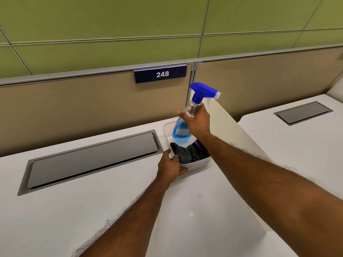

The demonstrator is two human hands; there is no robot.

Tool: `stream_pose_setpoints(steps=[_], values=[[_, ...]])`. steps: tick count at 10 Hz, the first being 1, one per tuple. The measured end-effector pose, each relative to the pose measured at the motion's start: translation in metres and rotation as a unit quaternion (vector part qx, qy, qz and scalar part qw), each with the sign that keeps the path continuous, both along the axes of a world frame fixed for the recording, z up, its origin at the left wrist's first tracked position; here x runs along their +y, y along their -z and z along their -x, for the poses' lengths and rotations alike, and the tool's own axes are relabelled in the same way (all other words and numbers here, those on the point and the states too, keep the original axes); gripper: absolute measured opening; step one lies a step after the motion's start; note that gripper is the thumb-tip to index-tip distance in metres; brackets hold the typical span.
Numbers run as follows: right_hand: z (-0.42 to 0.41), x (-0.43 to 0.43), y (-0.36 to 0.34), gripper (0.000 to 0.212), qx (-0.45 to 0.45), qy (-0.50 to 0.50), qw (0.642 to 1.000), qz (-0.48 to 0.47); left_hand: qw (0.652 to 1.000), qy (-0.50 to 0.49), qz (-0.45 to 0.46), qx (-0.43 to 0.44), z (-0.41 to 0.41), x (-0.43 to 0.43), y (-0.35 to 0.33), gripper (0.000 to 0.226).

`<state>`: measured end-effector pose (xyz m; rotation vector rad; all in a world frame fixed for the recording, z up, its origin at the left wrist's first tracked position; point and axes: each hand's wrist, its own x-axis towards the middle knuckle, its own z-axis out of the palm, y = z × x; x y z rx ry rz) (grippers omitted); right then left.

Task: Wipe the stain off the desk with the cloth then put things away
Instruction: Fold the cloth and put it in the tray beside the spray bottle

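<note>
My right hand (196, 121) is curled round the upper body of a clear plastic spray bottle (182, 129), gripping it just under its bright blue trigger head (203, 91). The bottle stands upright, and blue liquid fills its lower part below my palm. Its base is at the far end of a shallow clear plastic tub (196, 164); I cannot tell whether it touches the bottom.

Below my right wrist, in the near half of the tub, lies a crumpled dark grey cloth (185, 153). My left hand (171, 166) grips the tub's near left corner, with fingers hooked over the rim and the thumb along the near wall.

The tub rests on the white worktop (111, 210). To the left of my left hand, a long grey hatch (92, 158) is set into the worktop. To the right of my right hand, a white divider panel (224, 127) rises. Beyond it is a second white surface (297, 145).

Past both hands runs a beige partition (74, 108) carrying a dark blue plate (160, 73) that reads 248. A green panelled wall (111, 19) stands above it.
</note>
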<state>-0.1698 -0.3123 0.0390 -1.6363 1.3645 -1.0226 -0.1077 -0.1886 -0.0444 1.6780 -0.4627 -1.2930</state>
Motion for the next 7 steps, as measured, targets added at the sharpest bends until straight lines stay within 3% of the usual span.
stream_pose_setpoints(steps=[4, 7], values=[[-0.006, -0.008, 0.021, 0.059, 0.045, -0.018, 0.998, -0.032, 1.000, -0.003, -0.009, -0.007, -0.002, 0.001, -0.002, 0.051], [0.022, 0.014, 0.010, 0.072, 0.098, -0.022, 0.992, -0.071, 0.995, -0.010, -0.012, -0.094, -0.028, 0.033, -0.014, 0.048]])
